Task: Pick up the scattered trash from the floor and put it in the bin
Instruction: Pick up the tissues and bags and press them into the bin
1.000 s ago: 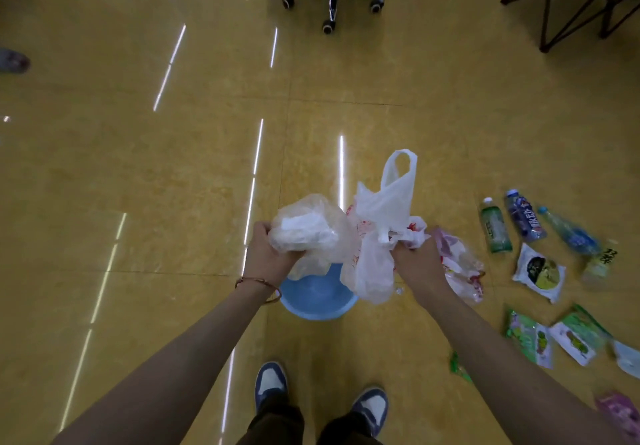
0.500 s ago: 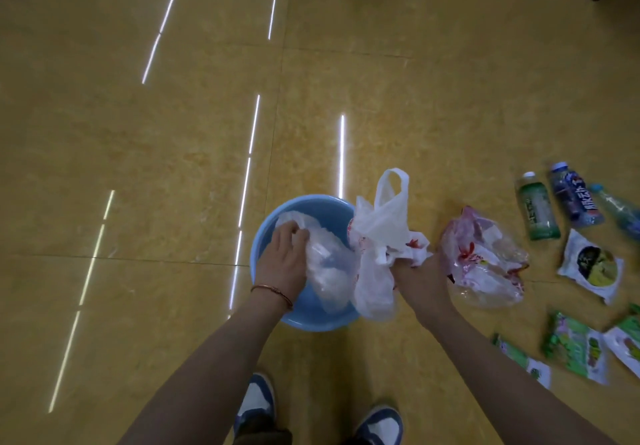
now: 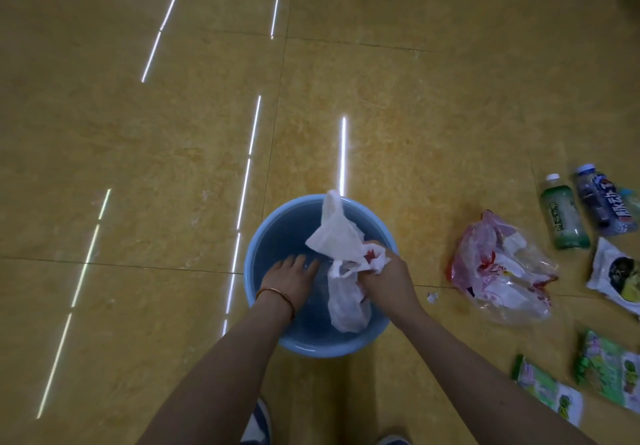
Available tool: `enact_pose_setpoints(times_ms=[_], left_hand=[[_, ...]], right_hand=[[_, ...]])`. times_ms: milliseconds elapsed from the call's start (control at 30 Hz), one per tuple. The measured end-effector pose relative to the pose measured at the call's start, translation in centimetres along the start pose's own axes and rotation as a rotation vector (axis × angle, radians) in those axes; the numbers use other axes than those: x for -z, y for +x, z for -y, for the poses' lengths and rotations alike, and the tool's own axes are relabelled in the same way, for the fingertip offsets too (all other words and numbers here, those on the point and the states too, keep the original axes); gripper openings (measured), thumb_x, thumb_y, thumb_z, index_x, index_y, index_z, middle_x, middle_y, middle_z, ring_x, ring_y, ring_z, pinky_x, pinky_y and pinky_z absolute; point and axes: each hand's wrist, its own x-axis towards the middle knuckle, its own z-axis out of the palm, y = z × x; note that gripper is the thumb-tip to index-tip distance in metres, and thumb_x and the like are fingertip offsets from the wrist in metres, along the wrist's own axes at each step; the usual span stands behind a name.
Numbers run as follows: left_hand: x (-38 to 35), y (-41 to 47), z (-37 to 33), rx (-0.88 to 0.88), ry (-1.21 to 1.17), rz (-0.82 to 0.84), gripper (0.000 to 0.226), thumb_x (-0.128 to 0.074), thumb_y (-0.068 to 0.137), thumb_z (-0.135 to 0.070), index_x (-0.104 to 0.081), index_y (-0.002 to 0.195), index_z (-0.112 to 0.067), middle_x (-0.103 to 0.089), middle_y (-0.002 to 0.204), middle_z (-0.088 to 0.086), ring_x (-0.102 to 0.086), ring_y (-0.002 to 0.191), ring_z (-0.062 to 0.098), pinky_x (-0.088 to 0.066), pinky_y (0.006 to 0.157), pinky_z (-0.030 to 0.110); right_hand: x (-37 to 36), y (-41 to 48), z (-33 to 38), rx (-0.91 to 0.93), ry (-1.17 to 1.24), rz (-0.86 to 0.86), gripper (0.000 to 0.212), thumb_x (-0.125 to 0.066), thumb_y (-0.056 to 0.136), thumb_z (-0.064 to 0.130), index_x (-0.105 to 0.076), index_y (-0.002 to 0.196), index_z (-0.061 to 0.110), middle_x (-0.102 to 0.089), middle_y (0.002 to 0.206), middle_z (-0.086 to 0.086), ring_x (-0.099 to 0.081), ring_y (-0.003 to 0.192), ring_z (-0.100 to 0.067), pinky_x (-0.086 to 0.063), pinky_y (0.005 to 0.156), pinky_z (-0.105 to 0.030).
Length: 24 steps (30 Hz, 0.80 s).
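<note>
A round blue bin (image 3: pixel 273 233) stands on the yellow floor right in front of me. My left hand (image 3: pixel 294 276) reaches down inside it with the fingers spread flat; the clear bag it carried is not visible under it. My right hand (image 3: pixel 388 276) is over the bin's right rim, shut on a white plastic bag (image 3: pixel 341 240) with red print. One end of the bag sticks up above the far rim and the other end hangs down inside the bin.
On the floor to the right lie a crumpled clear and red plastic bag (image 3: pixel 502 271), a green bottle (image 3: pixel 562 218), a dark blue bottle (image 3: pixel 602 202), a white snack packet (image 3: pixel 620 276) and green wrappers (image 3: pixel 549 389). A small paper scrap (image 3: pixel 432 297) lies by the bin.
Both hands went down from above the bin into it. The left hand pushed the clear bag in and now lies flat inside; the right hand lowered the white bag into the bin.
</note>
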Motion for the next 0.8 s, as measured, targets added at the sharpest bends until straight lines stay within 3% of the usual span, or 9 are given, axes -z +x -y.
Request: enact_pose_setpoints(times_ms=[133, 200, 300, 367, 433, 500, 567, 700, 800], left_hand=[[-0.5, 2.1, 0.7, 0.073, -0.262, 0.019, 0.062, -0.056, 0.086, -0.024, -0.026, 0.140, -0.019, -0.039, 0.136, 0.010, -0.045, 0.118, 0.029, -0.042, 0.095, 0.040], [-0.8, 3.2, 0.6, 0.111, -0.490, -0.003, 0.046, -0.054, 0.088, -0.024, -0.037, 0.130, -0.015, -0.050, 0.126, 0.013, -0.053, 0.105, 0.030, -0.046, 0.089, 0.037], [-1.2, 4.0, 0.4, 0.159, -0.710, -0.062, 0.032, -0.049, 0.091, -0.019, -0.044, 0.121, -0.010, -0.058, 0.115, 0.015, -0.056, 0.093, 0.029, -0.041, 0.076, 0.028], [-1.8, 4.2, 0.6, 0.197, -0.785, -0.093, 0.032, -0.046, 0.092, -0.018, -0.041, 0.122, -0.008, -0.058, 0.116, 0.015, -0.051, 0.086, 0.024, -0.036, 0.073, 0.025], [-2.5, 4.6, 0.6, 0.213, -0.785, -0.074, 0.033, -0.043, 0.093, -0.016, -0.039, 0.124, -0.005, -0.056, 0.119, 0.017, -0.052, 0.091, 0.026, -0.039, 0.077, 0.027], [-3.4, 5.2, 0.7, 0.214, -0.706, 0.034, 0.033, -0.040, 0.094, -0.015, -0.043, 0.125, -0.003, -0.054, 0.123, 0.018, -0.054, 0.106, 0.031, -0.041, 0.087, 0.030], [-3.9, 5.7, 1.0, 0.246, -0.578, 0.157, 0.035, -0.037, 0.095, -0.017, -0.044, 0.127, -0.003, -0.053, 0.127, 0.018, -0.053, 0.113, 0.031, -0.041, 0.091, 0.029], [-3.9, 6.4, 1.9, 0.285, -0.351, 0.252, 0.043, -0.041, 0.093, -0.016, -0.036, 0.135, -0.006, -0.050, 0.133, 0.017, -0.050, 0.120, 0.030, -0.041, 0.098, 0.031], [-3.9, 7.0, 2.0, 0.279, -0.330, 0.238, 0.046, -0.042, 0.094, -0.023, -0.035, 0.136, -0.007, -0.050, 0.134, 0.017, -0.050, 0.120, 0.031, -0.042, 0.097, 0.032]], right_hand=[[-2.3, 2.7, -1.9, -0.034, -0.006, 0.034, 0.021, -0.051, 0.092, 0.008, -0.061, 0.087, 0.026, -0.059, 0.067, 0.011, -0.055, 0.056, 0.000, -0.040, 0.054, -0.013], [-3.6, 4.0, -2.6, -0.088, 0.076, 0.017, 0.019, -0.049, 0.092, 0.003, -0.065, 0.085, 0.008, -0.059, 0.069, 0.003, -0.053, 0.057, 0.002, -0.042, 0.055, -0.011], [-5.6, 6.3, -4.3, -0.076, -0.005, 0.002, 0.025, -0.045, 0.089, 0.009, -0.058, 0.068, 0.009, -0.055, 0.073, -0.003, -0.052, 0.073, -0.016, -0.042, 0.070, -0.031], [-6.8, 7.7, -5.7, -0.062, -0.167, 0.042, 0.010, -0.050, 0.088, 0.015, -0.058, 0.083, 0.015, -0.058, 0.096, -0.005, -0.058, 0.089, -0.025, -0.045, 0.079, -0.038], [-7.9, 9.0, -7.2, 0.002, -0.507, 0.098, 0.024, -0.056, 0.089, 0.014, -0.050, 0.112, 0.008, -0.046, 0.124, -0.010, -0.056, 0.103, -0.031, -0.045, 0.077, -0.037], [-8.8, 10.1, -7.6, 0.032, -0.742, 0.138, 0.035, -0.053, 0.091, 0.015, -0.040, 0.123, 0.006, -0.039, 0.132, -0.011, -0.054, 0.106, -0.034, -0.045, 0.068, -0.036], [-9.9, 10.8, -7.6, 0.024, -0.840, 0.183, 0.037, -0.045, 0.095, 0.015, -0.035, 0.130, 0.006, -0.035, 0.137, -0.013, -0.052, 0.113, -0.034, -0.050, 0.073, -0.043], [-11.7, 11.6, -8.8, -0.019, -0.912, 0.250, 0.035, -0.030, 0.100, 0.008, -0.035, 0.134, 0.003, -0.038, 0.140, -0.017, -0.045, 0.123, -0.034, -0.041, 0.094, -0.041], [-11.4, 12.4, -9.1, -0.200, -0.858, 0.313, 0.042, -0.041, 0.098, 0.022, -0.038, 0.138, 0.010, -0.040, 0.144, -0.011, -0.040, 0.130, -0.032, -0.037, 0.103, -0.042]])
